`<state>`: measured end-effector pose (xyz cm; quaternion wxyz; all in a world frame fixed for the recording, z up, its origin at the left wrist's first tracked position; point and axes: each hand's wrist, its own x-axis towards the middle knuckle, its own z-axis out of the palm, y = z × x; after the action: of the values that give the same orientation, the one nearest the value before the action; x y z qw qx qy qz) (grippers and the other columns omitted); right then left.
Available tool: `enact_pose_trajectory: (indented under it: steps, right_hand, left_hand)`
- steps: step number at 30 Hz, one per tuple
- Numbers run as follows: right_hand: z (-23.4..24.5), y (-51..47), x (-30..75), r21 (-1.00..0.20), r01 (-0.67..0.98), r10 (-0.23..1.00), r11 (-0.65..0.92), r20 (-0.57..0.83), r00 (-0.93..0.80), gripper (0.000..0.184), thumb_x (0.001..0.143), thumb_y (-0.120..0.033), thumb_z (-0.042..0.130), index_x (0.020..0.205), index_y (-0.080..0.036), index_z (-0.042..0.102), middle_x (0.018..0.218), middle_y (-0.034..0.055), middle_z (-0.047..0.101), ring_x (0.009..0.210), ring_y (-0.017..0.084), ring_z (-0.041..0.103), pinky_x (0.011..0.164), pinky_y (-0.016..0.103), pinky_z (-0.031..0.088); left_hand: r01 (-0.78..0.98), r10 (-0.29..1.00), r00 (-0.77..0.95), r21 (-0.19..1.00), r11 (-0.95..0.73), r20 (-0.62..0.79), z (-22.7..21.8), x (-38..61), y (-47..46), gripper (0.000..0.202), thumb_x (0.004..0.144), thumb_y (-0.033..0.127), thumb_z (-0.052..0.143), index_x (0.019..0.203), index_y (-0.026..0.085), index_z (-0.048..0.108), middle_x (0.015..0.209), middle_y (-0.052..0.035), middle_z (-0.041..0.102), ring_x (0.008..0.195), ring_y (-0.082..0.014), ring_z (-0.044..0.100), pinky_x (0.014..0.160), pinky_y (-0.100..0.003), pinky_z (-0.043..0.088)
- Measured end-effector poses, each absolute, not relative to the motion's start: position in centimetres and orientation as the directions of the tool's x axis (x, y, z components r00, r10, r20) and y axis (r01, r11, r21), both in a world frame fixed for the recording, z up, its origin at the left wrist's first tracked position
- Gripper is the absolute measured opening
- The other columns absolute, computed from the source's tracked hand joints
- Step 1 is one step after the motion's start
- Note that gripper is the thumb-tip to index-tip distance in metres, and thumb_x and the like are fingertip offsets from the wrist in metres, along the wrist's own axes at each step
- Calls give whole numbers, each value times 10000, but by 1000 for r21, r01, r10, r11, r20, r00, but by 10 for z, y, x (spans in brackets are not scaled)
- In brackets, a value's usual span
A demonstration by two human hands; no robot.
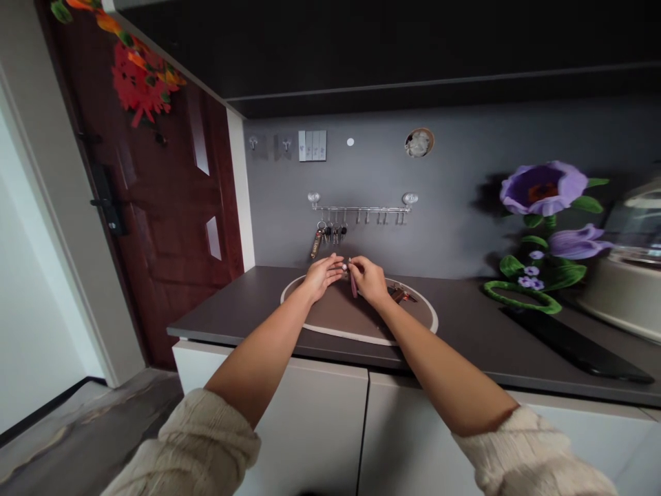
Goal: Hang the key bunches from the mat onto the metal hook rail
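Note:
Over the oval mat on the counter, my right hand pinches the top of a keychain with a dusky pink strap hanging down. A small pale pink and metal piece dangles between my hands; its exact kind is too small to tell. Close by on its left, my left hand has its fingers stretched out towards this piece, holding nothing that I can see. Behind my hands, several keys and a brown tag hang from a clear hook rail on the wall.
More key items lie on the mat's right part. Purple artificial flowers, a long black object and a domed white appliance stand or lie at right. A dark cabinet overhangs the counter; a red-brown door is left.

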<state>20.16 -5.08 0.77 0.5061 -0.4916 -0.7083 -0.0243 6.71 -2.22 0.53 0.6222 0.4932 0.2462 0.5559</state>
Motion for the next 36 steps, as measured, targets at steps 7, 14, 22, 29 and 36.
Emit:
enact_pose_trajectory:
  steps: [7,14,22,29,36]
  right_hand:
    - [9,-48,204,-605,623,703,495,701,123,207,736,-306,446,768,-168,597,728,26,628,654,125,542,670,235,399]
    - [2,-34,210,-744,396,736,538,644,210,246,695,-376,483,743,-150,565,673,22,606,588,117,515,602,241,400]
    - [28,-22,211,-803,265,765,534,593,253,263,654,-390,531,716,-135,553,620,16,578,526,97,491,521,218,398]
    - [64,2,210,-867,50,815,496,485,316,95,674,-237,516,680,-143,526,507,-28,510,431,71,448,454,205,411]
    - [85,25,207,-891,-14,812,454,408,418,119,708,-123,453,600,-147,496,428,-40,462,371,62,417,409,191,410]
  left_hand:
    - [-358,976,110,923,-139,190,1,70,-21,193,708,291,548,767,111,588,732,-47,582,568,-69,535,544,-196,416]
    - [-127,966,63,962,-241,250,-7,77,-23,125,702,226,514,697,113,568,625,-14,552,476,-49,474,444,-169,333]
    - [-4,936,102,941,-337,336,-12,80,-22,142,727,206,470,734,117,581,648,-24,568,497,-57,474,467,-178,345]
    - [72,920,129,922,-381,371,-16,85,-16,161,737,219,458,717,116,580,622,-18,556,485,-57,455,472,-178,347]
    - [91,896,123,895,-437,426,-21,87,-10,160,729,214,461,738,119,589,637,-26,573,513,-69,468,492,-183,364]
